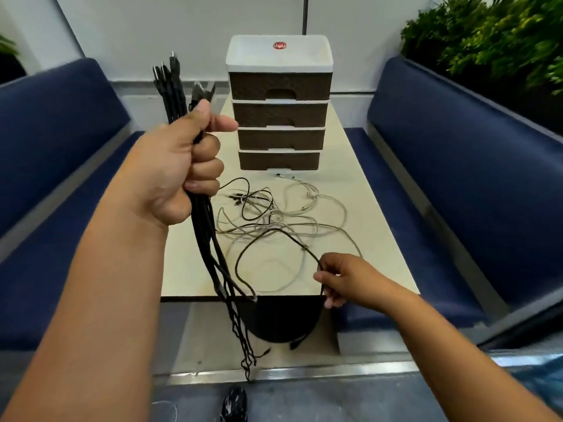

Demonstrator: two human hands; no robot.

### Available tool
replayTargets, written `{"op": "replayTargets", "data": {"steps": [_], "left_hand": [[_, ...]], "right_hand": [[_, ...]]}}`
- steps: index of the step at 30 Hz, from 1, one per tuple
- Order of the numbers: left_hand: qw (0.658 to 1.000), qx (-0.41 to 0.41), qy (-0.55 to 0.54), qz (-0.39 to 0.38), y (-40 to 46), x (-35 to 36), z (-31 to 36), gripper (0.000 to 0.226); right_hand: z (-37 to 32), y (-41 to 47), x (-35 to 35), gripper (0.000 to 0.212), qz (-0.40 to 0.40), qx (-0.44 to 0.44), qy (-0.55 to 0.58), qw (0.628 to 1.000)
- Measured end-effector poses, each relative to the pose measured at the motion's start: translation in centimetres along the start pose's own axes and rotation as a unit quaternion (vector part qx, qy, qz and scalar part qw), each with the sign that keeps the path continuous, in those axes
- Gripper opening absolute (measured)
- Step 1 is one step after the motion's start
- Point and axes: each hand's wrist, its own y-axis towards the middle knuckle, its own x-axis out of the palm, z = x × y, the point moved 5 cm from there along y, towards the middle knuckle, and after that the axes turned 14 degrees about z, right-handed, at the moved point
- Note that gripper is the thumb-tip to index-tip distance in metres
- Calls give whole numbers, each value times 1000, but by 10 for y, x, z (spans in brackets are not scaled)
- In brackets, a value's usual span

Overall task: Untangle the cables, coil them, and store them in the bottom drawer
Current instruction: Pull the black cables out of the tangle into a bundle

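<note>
The left hand (182, 166) grips a black bundle (207, 239), plugs up, fingers curled round it. The right hand (341, 281) pinches one black cable (274, 231) at the table (365, 208) edge. Risk: this cable probably still loops through the pale tangle (292, 214); pulling could tighten knots or drag it off. The bottom drawer (278, 161) is closed. A red label (279, 46) on top reads roughly "Uniplus"; blurred.

A narrow cream table (359, 190) is flanked by two navy upholstered benches (457, 153), set against a pale wall (170, 28). Green foliage (493, 35) is seen behind the right bench.
</note>
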Motion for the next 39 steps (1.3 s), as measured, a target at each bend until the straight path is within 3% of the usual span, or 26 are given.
{"op": "replayTargets", "data": {"steps": [5, 8, 10, 12, 14, 16, 18, 19, 21, 23, 24, 28, 36, 39], "left_hand": [[999, 35, -17, 3, -15, 12, 11, 34], [999, 46, -24, 7, -20, 20, 14, 34], [998, 48, -26, 6, -24, 24, 14, 34], [998, 49, -29, 5, -27, 27, 14, 34], [998, 46, -34, 2, -31, 33, 11, 33], [998, 40, -43, -2, -34, 41, 7, 33], [998, 32, -55, -10, -37, 53, 2, 33], [998, 29, -62, -15, -38, 60, 0, 33], [997, 22, -77, -22, -38, 73, -3, 33], [996, 15, -85, -24, -36, 83, -4, 33], [996, 14, -88, -24, -35, 86, -4, 33], [995, 0, -103, -8, -23, 83, -10, 34], [983, -55, -166, 51, -1, 67, -38, 44], [973, -83, -207, 66, 7, 53, -47, 50]], "right_hand": [[35, -14, 36, 24, -72, -28, -165, 983], [52, -21, 53, 17, -119, -69, -315, 939], [60, -26, 54, 19, -158, -40, -380, 910], [47, -25, 39, 24, -130, -55, -408, 902], [10, -21, 15, 27, -10, -114, -300, 947], [-36, -32, -11, 37, 85, -149, -21, 985], [-78, -52, -20, 49, 34, -195, 190, 962], [-95, -62, -17, 53, -11, -216, 220, 951], [-112, -71, 0, 47, -62, -239, 198, 948], [-111, -65, 19, 23, -27, -213, 209, 954], [-106, -59, 26, 22, -2, -189, 233, 954], [-77, -40, 41, 47, 45, -150, 242, 958], [-42, -19, 51, 47, -9, -95, 212, 973], [-38, -13, 54, 50, 10, -90, 178, 980]]}}
